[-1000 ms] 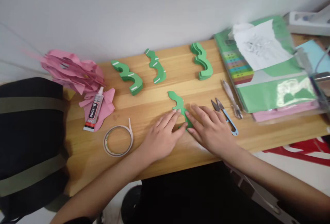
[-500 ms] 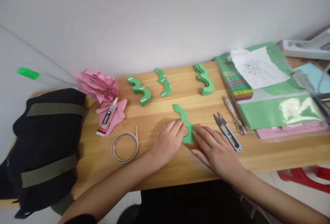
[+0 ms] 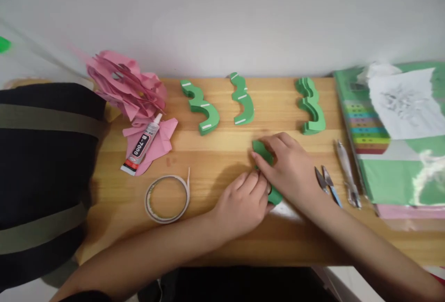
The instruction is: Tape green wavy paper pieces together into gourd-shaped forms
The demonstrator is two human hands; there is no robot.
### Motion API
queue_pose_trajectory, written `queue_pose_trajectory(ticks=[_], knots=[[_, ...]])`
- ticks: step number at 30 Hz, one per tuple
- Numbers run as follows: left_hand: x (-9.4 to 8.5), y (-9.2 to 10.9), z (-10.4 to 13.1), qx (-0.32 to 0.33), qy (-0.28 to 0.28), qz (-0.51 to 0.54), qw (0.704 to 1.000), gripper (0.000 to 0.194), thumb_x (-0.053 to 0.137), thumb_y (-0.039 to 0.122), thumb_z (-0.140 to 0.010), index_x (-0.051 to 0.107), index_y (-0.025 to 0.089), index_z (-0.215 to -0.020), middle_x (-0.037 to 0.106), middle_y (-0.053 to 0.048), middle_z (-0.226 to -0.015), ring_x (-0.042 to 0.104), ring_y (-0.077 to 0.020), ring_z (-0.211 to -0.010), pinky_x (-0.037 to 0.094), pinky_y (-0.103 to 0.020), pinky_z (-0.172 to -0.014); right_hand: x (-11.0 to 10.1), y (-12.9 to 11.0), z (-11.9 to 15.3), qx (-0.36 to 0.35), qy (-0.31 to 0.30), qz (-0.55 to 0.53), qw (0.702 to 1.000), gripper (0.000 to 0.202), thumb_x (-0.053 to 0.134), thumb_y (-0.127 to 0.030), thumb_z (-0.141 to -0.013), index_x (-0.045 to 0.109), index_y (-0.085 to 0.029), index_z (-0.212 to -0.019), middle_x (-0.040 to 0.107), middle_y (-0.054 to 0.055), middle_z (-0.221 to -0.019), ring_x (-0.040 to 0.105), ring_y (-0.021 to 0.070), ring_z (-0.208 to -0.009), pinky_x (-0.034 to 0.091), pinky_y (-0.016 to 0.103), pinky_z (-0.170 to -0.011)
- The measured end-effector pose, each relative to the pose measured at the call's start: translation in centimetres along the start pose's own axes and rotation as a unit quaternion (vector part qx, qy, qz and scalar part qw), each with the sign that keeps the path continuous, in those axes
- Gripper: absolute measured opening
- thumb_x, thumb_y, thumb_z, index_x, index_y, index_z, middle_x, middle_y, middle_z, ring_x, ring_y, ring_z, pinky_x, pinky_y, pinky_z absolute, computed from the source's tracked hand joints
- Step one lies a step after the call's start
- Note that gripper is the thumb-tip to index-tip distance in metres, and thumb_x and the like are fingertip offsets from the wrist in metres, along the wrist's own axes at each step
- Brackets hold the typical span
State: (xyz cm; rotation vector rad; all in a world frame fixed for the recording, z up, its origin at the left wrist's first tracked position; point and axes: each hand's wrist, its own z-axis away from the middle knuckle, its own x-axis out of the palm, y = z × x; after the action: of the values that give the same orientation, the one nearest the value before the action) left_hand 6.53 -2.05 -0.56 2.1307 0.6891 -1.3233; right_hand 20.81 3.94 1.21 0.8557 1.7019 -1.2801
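A green wavy-edged paper cutout (image 3: 263,152) lies on the wooden table under my two hands. My left hand (image 3: 243,202) is curled, its fingers closed on the lower part of the cutout. My right hand (image 3: 290,167) grips the upper end between thumb and fingers. Much of the cutout is covered by the hands. Behind them lie three more sets of green cutouts: a left stack (image 3: 212,119) and a middle stack (image 3: 247,106), both with white strips on top, and a right stack (image 3: 320,116) without visible strips.
A tape roll (image 3: 148,198) lies left of my hands. A B-7000 glue tube (image 3: 142,146) rests on pink paper (image 3: 168,135), near a crumpled pink paper flower (image 3: 125,84). A black bag (image 3: 45,163) is far left. Thread snips (image 3: 327,182), a pen (image 3: 346,167) and green paper packs (image 3: 389,177) are right.
My right hand has moved from the lower right side of the cutout to its upper end. The left hand stays on the lower part. The camera view has shifted.
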Motion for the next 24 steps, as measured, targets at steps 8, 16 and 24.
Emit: queue_pose_trajectory(ticks=[8,16,24], knots=[[0.23,0.46,0.13,-0.023,0.023,0.002,0.999,0.030,0.052,0.026,-0.093,0.068,0.002,-0.102,0.071,-0.013,-0.105,0.062,-0.0223,-0.099,0.043,-0.032,-0.092,-0.09,-0.02,0.11,-0.009,0.010,0.015,1.000,0.018,0.060,-0.026,-0.084,0.065,-0.017,-0.098,0.065,0.009,-0.086,0.062,0.0207,-0.075,0.050,0.033,-0.063],[0.14,0.55,0.22,-0.017,0.010,0.004,1.000,0.033,0.053,0.028,-0.092,0.068,0.002,-0.107,0.071,-0.013,-0.110,0.063,-0.0222,-0.103,0.046,-0.031,-0.091,0.26,0.20,0.33,-0.029,0.040,0.020,0.999,0.019,0.063,-0.027,-0.083,0.065,-0.018,-0.101,0.065,0.005,-0.084,0.062,0.0178,-0.072,0.051,0.032,-0.064],[0.04,0.32,0.17,-0.012,0.013,0.002,1.000,0.035,0.053,0.027,-0.092,0.068,0.000,-0.108,0.071,-0.014,-0.111,0.064,-0.0227,-0.103,0.047,-0.031,-0.090,0.49,0.39,0.64,-0.036,0.058,0.022,0.997,0.019,0.063,-0.028,-0.085,0.068,-0.019,-0.101,0.065,0.006,-0.086,0.063,0.0184,-0.078,0.053,0.032,-0.068]])
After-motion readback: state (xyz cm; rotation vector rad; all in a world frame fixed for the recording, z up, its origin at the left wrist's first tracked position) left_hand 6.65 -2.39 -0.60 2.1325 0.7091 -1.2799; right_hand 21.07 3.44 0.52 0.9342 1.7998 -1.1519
